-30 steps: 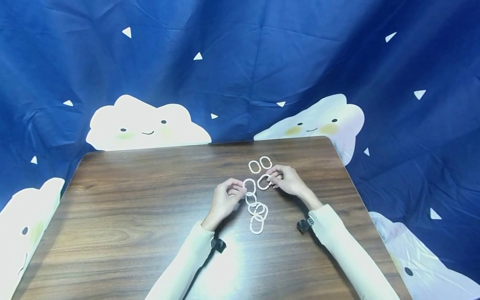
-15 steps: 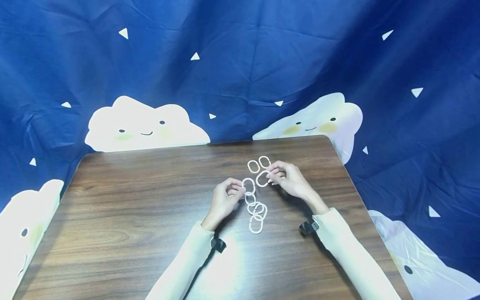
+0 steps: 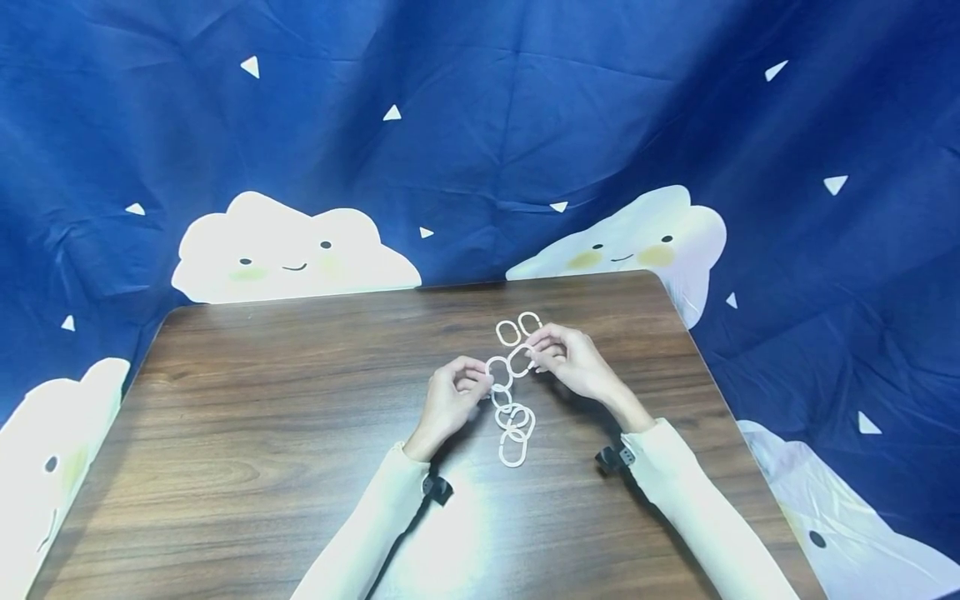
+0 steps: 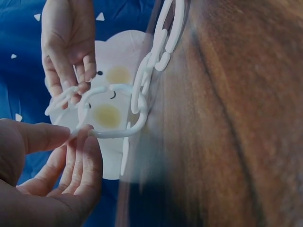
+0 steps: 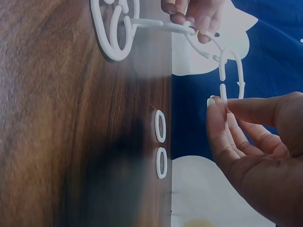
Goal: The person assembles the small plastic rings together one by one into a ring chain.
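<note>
My left hand (image 3: 450,404) pinches the top link of a chain of white plastic C-shaped links (image 3: 513,465), each oval with a small gap. The lower links of this chain lie bunched on the wooden table. Between thumb and fingertips, my right hand (image 3: 577,364) holds one more white link (image 5: 241,71), raised above the tabletop with its gap showing. The right-hand link meets the left-hand link (image 5: 196,47) in the right wrist view, their ends overlapping there. Fingertips of both hands cover small parts of the links they hold.
Two loose white links (image 5: 157,126) lie side by side on the table (image 3: 285,400), beyond my hands. Behind the table's far edge hangs a blue cloth (image 3: 465,125) printed with smiling clouds and white triangles. A black wrist camera (image 3: 438,490) sits on each forearm.
My right hand has brought its link leftward, from apart to overlapping the link in my left hand. The left hand and the loose links have stayed nearly in place.
</note>
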Motion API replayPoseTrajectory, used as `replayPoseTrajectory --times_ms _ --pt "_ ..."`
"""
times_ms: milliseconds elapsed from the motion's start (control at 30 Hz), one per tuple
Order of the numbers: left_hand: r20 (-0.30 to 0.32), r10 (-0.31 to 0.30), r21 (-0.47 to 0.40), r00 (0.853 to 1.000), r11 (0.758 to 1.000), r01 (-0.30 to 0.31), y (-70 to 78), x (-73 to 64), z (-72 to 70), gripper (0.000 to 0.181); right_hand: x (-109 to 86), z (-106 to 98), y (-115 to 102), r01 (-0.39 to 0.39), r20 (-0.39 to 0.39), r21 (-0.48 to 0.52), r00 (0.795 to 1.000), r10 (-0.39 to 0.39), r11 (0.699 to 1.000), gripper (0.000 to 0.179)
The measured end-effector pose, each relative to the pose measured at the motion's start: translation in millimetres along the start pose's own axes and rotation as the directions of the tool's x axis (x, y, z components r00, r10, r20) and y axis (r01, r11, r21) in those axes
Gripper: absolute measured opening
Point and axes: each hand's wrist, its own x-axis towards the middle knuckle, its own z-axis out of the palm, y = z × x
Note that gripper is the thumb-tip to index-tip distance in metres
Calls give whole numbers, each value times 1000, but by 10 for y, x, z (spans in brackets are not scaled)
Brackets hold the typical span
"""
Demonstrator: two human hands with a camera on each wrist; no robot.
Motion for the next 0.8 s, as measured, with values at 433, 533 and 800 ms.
replayPoseTrajectory --times_ms 433,533,800 --pt "14 0 -24 1000 1000 0 5 4 -6 19 2 131 -39 13 34 49 999 -15 999 22" --pt "16 -4 -30 1000 1000 5 0 6 -6 19 10 152 -25 22 32 51 999 -24 998 22" --pt "13 -10 -48 1000 999 11 -36 1 -11 16 28 189 -18 37 34 49 999 -38 998 22"
